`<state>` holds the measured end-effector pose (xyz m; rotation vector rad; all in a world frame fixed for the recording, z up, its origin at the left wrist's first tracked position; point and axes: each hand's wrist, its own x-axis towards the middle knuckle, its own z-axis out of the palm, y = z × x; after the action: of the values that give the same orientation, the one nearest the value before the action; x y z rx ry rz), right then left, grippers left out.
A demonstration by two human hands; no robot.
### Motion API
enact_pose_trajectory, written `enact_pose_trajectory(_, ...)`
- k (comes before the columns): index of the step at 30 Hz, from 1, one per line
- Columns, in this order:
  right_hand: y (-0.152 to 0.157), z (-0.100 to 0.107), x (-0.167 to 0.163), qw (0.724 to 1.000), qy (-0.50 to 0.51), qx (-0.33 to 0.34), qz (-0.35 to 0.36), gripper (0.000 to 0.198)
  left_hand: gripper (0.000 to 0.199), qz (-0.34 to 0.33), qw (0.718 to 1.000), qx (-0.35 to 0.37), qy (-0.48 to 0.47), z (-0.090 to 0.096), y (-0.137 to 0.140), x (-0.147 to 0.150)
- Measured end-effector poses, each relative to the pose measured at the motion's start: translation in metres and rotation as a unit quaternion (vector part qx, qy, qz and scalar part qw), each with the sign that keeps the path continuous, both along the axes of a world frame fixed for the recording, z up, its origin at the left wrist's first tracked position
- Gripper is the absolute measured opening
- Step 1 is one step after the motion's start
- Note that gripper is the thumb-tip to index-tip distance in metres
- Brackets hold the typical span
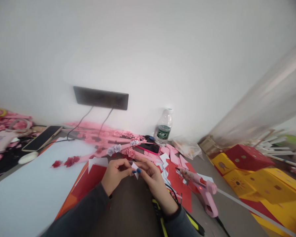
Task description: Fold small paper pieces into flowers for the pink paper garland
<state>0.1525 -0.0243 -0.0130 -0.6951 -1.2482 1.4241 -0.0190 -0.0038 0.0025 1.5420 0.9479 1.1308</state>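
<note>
- Grey-brown table (pixel 130 210)
- Left: large white sheet (pixel 34 187), orange paper (pixel 67 203) and red paper (pixel 95 177) beside it
- Back: upright clear bottle (pixel 164 131), green label; crumpled plastic bag (pixel 188 148) near it
- Right: pink glue gun (pixel 208 197), yellow boxes (pixel 273 191)
- Front: black-and-yellow tool (pixel 158 212), partly hidden

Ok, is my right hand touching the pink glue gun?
Apart: the head view shows red paper between your right hand and the glue gun.

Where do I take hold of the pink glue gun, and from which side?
Grip the glue gun by its handle, probably with the right hand, coming from the near right. The handle juts toward the near side, while the nozzle points away leftward. A red light glows, so the nozzle may be hot. Mind the cord.
</note>
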Motion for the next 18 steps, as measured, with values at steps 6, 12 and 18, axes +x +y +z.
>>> enact_pose_trajectory(6,0.0008,0.0012,0.0002,1.0,-0.012,-0.011,-0.009,0.036,0.022,0.019,0.999,0.03,0.032,-0.0008,0.0014,0.0007)
enact_pose_trajectory(12,0.0042,0.0011,-0.0027,0.997,0.005,0.013,-0.073,0.035,0.025,-0.007,0.999,-0.029,-0.023,-0.002,0.0004,0.0048)
enact_pose_trajectory(18,0.0054,-0.0029,-0.0006,0.992,-0.039,0.006,-0.116,0.029,0.032,-0.029,0.997,-0.067,-0.037,-0.0009,0.0007,0.0057)
